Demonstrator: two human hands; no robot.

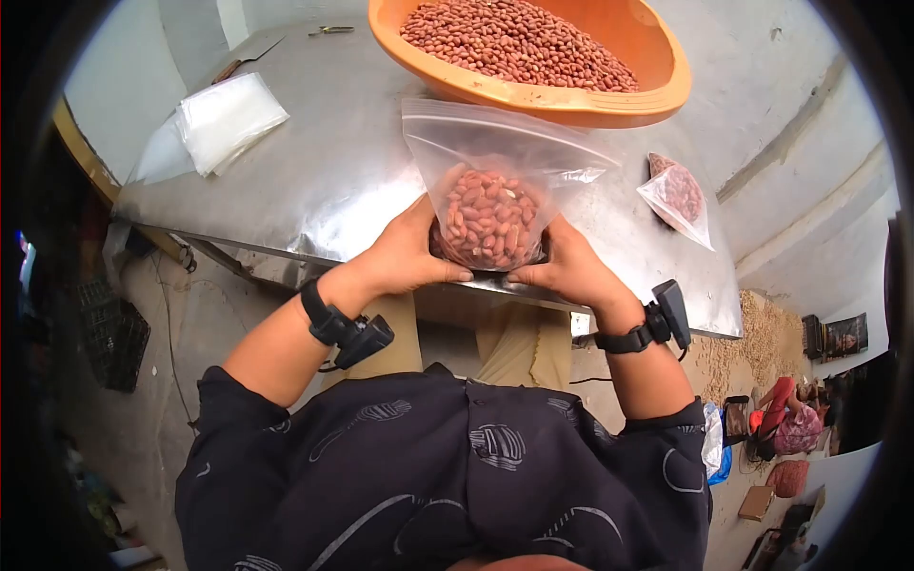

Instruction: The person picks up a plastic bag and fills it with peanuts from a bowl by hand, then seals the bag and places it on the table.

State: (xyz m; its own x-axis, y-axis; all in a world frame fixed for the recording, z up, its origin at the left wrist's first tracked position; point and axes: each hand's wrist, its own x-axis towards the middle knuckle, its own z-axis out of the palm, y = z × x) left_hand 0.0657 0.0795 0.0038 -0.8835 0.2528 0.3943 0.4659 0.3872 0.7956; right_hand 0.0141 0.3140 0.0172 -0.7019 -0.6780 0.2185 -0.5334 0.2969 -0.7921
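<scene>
A clear zip bag (490, 214) partly filled with red-skinned peanuts stands upright at the near edge of the metal table. My left hand (414, 252) is wrapped round its left side, with the thumb at the bottom front. On the other side my right hand (566, 262) grips the bag the same way, and the thumbs nearly meet. The fingers behind the bag are mostly hidden. Above the peanuts, the bag's top is loose and spreads wide. Just beyond it sits an orange basin (533, 107) heaped with peanuts (519, 43).
A stack of flat clear bags (228, 119) lies on the table (314, 171) at left, near a knife (246, 62) and a small metal tool (331, 30). Another bag of peanuts (678, 198) rests at right. A black crate (112, 333) is on the floor at left.
</scene>
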